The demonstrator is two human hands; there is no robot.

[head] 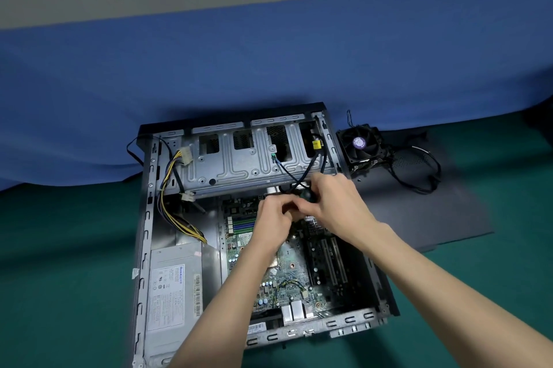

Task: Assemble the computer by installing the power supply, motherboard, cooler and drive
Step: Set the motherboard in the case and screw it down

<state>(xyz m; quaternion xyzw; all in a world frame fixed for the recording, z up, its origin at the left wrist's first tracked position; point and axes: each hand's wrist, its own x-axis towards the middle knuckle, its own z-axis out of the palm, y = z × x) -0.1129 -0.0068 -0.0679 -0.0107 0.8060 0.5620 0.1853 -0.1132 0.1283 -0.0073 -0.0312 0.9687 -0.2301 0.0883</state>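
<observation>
Open case on worktop: power supply near left, motherboard centre. Left hand and right hand, fingers curled, pinch dark cable plug at motherboard's far edge. Cooler far right, on black panel.

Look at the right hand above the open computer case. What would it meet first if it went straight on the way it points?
Probably the left hand, just ahead: the right hand, holding a small dark cable end, points left across the motherboard toward it. Depth is unclear, so this is tentative.

Head-worn view, looking down, close overhead
</observation>
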